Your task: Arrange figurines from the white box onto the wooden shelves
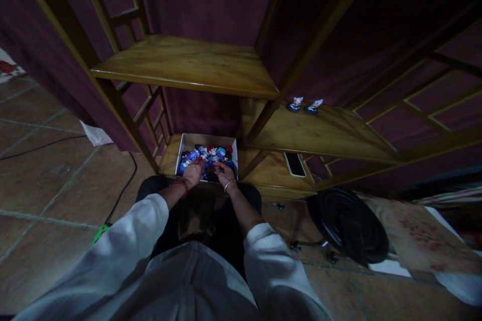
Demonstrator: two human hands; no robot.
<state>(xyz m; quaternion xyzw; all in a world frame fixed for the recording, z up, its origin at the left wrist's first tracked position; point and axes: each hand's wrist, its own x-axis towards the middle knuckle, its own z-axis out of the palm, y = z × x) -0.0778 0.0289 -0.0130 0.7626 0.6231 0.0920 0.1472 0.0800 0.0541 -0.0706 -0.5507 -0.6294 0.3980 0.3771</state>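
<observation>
A shallow white box (179, 153) on the bottom shelf holds several small figurines (215, 152), mostly blue, white and red, lying jumbled together. My left hand (193, 173), with a red bead bracelet at the wrist, reaches over the box's front edge. Its fingers are curled together beside a small red patch among the figurines. My right hand (225, 173), wearing a light bracelet, is over the box's right half, thumb and fingers bent inward. What either hand grips is too small and dark to name.
Above the box juts a wooden shelf (184, 62). Two small figurines (295, 104) stand on the shelf to the right. A phone (294, 164) lies lower down. A black round stool (348, 225) is at right, and a cable (128, 180) crosses the tiled floor at left.
</observation>
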